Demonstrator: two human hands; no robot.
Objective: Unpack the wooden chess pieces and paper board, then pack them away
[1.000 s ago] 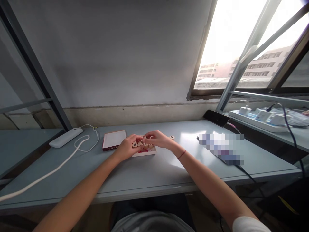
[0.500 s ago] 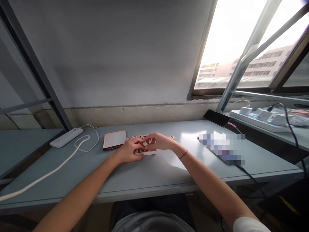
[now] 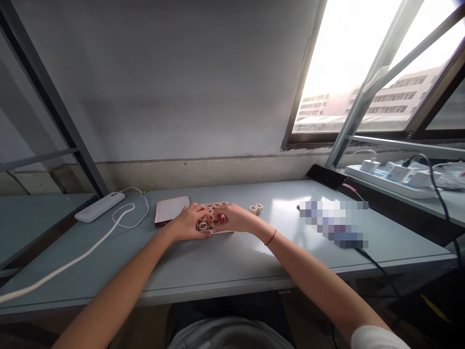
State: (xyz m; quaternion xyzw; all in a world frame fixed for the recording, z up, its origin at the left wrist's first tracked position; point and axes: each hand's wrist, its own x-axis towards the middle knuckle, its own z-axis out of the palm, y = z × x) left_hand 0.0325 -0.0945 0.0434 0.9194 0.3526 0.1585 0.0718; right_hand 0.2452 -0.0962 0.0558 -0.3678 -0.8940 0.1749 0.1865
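Observation:
Round white pieces with red and black characters [image 3: 210, 218] fill a white box [image 3: 223, 232] on the desk. Around the box's left side lies my left hand [image 3: 191, 222], its thumb along the front edge and its fingers curved apart at the pieces. My right hand [image 3: 232, 218] reaches over the box's right part, fingers bent down among the pieces; its fingertips are partly hidden, so a held piece cannot be made out. Two loose pieces [image 3: 253, 209] sit on the desk to the right. Left of my hands rests a red-edged box lid [image 3: 172, 210], white inside.
A white power bank [image 3: 100, 207] with a white cable [image 3: 83, 254] is at the desk's left. On the right is a blurred flat device [image 3: 334, 225] with a black cable. Farther right, a power strip [image 3: 390, 182] with plugs sits on a shelf.
A second loose piece now shows beside the first at the right. My right hand has shifted slightly right and down, and my left hand slightly left, uncovering more pieces.

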